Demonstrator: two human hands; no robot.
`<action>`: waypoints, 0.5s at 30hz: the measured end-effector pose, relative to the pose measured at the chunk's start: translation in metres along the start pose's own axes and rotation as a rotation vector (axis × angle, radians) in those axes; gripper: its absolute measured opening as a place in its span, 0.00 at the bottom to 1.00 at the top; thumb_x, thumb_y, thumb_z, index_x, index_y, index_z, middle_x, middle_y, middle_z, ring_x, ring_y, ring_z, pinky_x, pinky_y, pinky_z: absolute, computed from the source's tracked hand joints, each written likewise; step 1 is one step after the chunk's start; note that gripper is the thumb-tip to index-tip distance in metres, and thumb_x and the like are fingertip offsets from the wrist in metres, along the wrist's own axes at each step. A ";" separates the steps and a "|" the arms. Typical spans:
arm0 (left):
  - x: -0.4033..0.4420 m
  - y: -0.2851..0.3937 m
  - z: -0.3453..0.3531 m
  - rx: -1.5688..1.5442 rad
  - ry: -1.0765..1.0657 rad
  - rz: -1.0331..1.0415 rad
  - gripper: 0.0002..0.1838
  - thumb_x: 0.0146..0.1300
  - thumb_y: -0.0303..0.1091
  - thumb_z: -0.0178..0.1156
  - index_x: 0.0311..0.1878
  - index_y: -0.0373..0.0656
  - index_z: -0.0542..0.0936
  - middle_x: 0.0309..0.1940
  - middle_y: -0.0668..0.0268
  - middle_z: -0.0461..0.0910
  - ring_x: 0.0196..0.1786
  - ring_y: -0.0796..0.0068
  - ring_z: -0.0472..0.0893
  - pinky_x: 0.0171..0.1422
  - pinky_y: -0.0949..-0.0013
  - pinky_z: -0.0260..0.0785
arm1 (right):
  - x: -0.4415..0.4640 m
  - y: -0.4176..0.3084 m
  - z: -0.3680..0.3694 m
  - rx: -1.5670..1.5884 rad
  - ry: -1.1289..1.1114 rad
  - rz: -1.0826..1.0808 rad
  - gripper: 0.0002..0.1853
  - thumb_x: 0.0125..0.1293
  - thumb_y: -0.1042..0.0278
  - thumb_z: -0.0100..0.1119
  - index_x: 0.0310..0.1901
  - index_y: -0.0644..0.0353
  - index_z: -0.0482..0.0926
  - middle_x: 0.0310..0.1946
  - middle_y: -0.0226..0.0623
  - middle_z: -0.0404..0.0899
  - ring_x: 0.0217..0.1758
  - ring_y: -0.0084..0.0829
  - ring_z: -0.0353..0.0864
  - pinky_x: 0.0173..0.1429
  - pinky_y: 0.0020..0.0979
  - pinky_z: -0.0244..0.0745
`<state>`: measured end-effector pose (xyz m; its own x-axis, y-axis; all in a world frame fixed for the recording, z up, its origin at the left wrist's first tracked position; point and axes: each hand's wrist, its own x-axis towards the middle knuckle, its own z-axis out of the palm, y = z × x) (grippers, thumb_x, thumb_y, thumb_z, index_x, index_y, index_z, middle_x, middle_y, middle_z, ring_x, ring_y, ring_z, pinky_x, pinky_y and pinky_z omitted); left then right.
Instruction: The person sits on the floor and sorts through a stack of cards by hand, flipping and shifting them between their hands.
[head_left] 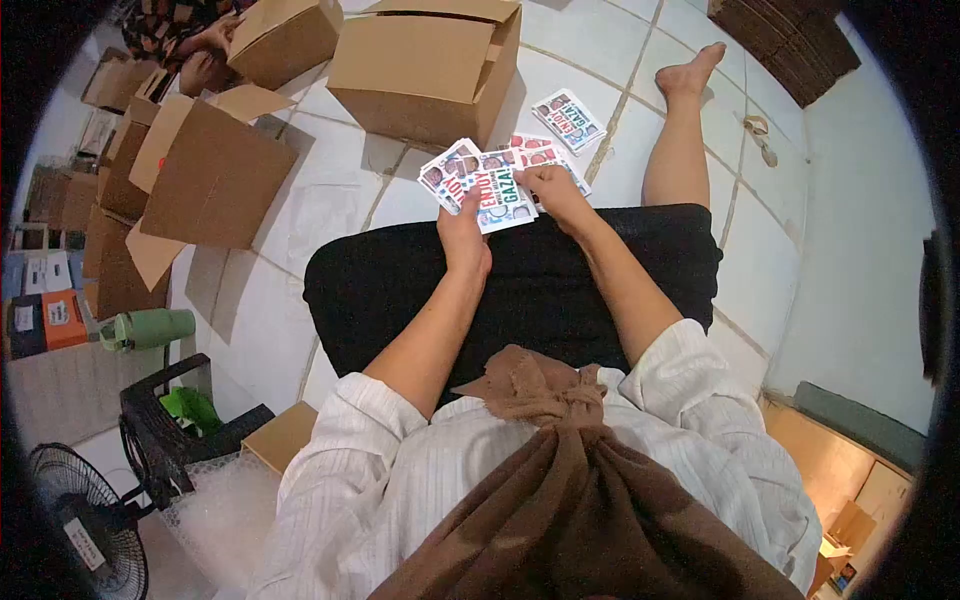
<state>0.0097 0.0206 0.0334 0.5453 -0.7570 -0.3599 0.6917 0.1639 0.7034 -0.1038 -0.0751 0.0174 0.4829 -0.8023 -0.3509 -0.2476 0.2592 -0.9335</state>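
Note:
My left hand (464, 236) is closed around a fanned bunch of printed cards (507, 214), with the thumb on top. They are white with red and green lettering and small pictures, and the words "ENJOY" and "GAZA!" can be read. At the right edge of the bunch, my right hand (558, 196) has its fingers pinched on a card; how many cards it grips is hidden. More cards with red print show just behind that hand. A separate stack of the same cards (568, 122) lies on the tiled floor beyond my right hand.
A closed cardboard box (405, 75) stands just ahead, with an open box (215, 175) to the left. Another person's hand (212, 38) is by a box (285, 40) at upper left. A green tumbler (150, 329), a black fan (88, 530) and bubble wrap (225, 515) lie left.

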 end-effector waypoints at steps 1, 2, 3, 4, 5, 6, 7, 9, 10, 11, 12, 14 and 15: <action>-0.001 0.001 0.001 0.012 -0.004 -0.006 0.18 0.58 0.22 0.52 0.52 0.32 0.66 0.45 0.58 0.73 0.46 0.69 0.75 0.50 0.68 0.69 | -0.003 -0.004 -0.002 0.026 0.019 0.008 0.13 0.58 0.64 0.57 0.31 0.68 0.78 0.24 0.31 0.77 0.25 0.18 0.71 0.27 0.21 0.64; 0.000 0.000 0.001 0.012 -0.003 -0.007 0.18 0.58 0.22 0.52 0.52 0.32 0.66 0.45 0.58 0.73 0.46 0.69 0.75 0.50 0.68 0.69 | 0.000 0.000 -0.005 0.035 0.085 -0.069 0.11 0.57 0.66 0.58 0.31 0.67 0.79 0.23 0.29 0.75 0.23 0.18 0.69 0.28 0.20 0.63; 0.002 -0.002 0.000 0.016 -0.004 0.013 0.18 0.58 0.22 0.52 0.52 0.32 0.66 0.46 0.58 0.73 0.46 0.69 0.75 0.50 0.67 0.69 | 0.000 -0.002 -0.011 0.035 0.085 -0.067 0.11 0.57 0.66 0.58 0.31 0.67 0.79 0.23 0.29 0.75 0.23 0.18 0.69 0.28 0.20 0.63; 0.003 -0.003 -0.002 0.020 -0.006 0.033 0.18 0.58 0.21 0.52 0.52 0.32 0.66 0.46 0.58 0.73 0.46 0.68 0.75 0.51 0.67 0.68 | 0.000 -0.005 -0.018 0.098 0.087 -0.028 0.09 0.55 0.68 0.58 0.30 0.68 0.78 0.23 0.32 0.75 0.23 0.20 0.71 0.27 0.21 0.64; 0.004 -0.005 -0.003 0.021 -0.007 0.032 0.18 0.58 0.21 0.52 0.52 0.32 0.66 0.46 0.58 0.73 0.46 0.68 0.75 0.51 0.67 0.68 | 0.000 -0.008 -0.023 0.160 0.090 0.010 0.08 0.54 0.71 0.58 0.29 0.69 0.78 0.23 0.34 0.76 0.23 0.22 0.72 0.27 0.23 0.66; 0.003 -0.005 -0.003 0.019 -0.005 0.034 0.18 0.58 0.21 0.52 0.52 0.32 0.66 0.46 0.58 0.73 0.46 0.68 0.75 0.50 0.67 0.68 | -0.007 -0.018 -0.021 0.261 0.117 0.016 0.07 0.53 0.72 0.59 0.30 0.69 0.77 0.23 0.35 0.76 0.24 0.22 0.72 0.27 0.23 0.67; 0.003 -0.004 -0.002 0.016 -0.002 0.036 0.17 0.58 0.21 0.52 0.52 0.32 0.66 0.46 0.58 0.73 0.46 0.68 0.75 0.50 0.68 0.68 | -0.005 -0.016 -0.023 0.262 0.117 0.015 0.07 0.53 0.72 0.59 0.30 0.69 0.77 0.23 0.35 0.76 0.24 0.22 0.72 0.27 0.23 0.67; 0.004 -0.005 -0.002 0.035 0.029 0.063 0.17 0.58 0.21 0.52 0.51 0.32 0.66 0.46 0.58 0.73 0.46 0.69 0.75 0.50 0.68 0.68 | 0.001 -0.009 -0.030 0.177 0.238 -0.099 0.07 0.53 0.72 0.58 0.30 0.69 0.77 0.23 0.35 0.75 0.23 0.23 0.72 0.27 0.23 0.67; 0.005 -0.006 -0.003 0.055 0.063 0.090 0.17 0.58 0.21 0.53 0.51 0.32 0.67 0.45 0.59 0.73 0.45 0.69 0.75 0.49 0.68 0.68 | 0.007 -0.004 -0.037 0.221 0.296 -0.066 0.07 0.54 0.72 0.58 0.30 0.68 0.77 0.21 0.34 0.75 0.23 0.23 0.72 0.27 0.23 0.67; 0.007 -0.006 -0.005 0.056 0.067 0.092 0.17 0.58 0.21 0.53 0.51 0.32 0.67 0.45 0.59 0.73 0.45 0.69 0.75 0.49 0.68 0.68 | 0.013 0.000 -0.047 0.222 0.292 -0.063 0.07 0.54 0.72 0.58 0.30 0.68 0.77 0.21 0.34 0.75 0.23 0.23 0.72 0.27 0.23 0.67; 0.008 -0.006 -0.007 0.055 0.106 0.118 0.16 0.57 0.21 0.53 0.51 0.32 0.67 0.44 0.59 0.74 0.45 0.69 0.75 0.49 0.68 0.68 | 0.022 0.011 -0.060 0.152 0.321 -0.064 0.07 0.54 0.71 0.58 0.30 0.68 0.77 0.21 0.33 0.75 0.23 0.22 0.73 0.27 0.24 0.67; 0.005 -0.004 -0.002 0.034 0.167 0.143 0.16 0.57 0.20 0.53 0.50 0.32 0.68 0.43 0.60 0.75 0.44 0.70 0.76 0.49 0.68 0.68 | 0.030 0.030 -0.069 -0.025 0.402 -0.069 0.09 0.53 0.69 0.58 0.31 0.67 0.77 0.21 0.37 0.76 0.25 0.28 0.75 0.30 0.29 0.69; 0.005 -0.004 -0.002 0.033 0.162 0.140 0.16 0.57 0.20 0.53 0.50 0.32 0.68 0.43 0.60 0.75 0.44 0.70 0.76 0.49 0.68 0.68 | 0.032 0.035 -0.067 -0.026 0.407 -0.071 0.09 0.53 0.69 0.58 0.31 0.67 0.77 0.21 0.37 0.76 0.25 0.28 0.75 0.30 0.29 0.69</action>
<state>0.0106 0.0172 0.0274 0.7061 -0.6161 -0.3490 0.5890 0.2374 0.7725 -0.1539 -0.1276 -0.0219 0.1289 -0.9662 -0.2234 -0.2496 0.1864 -0.9502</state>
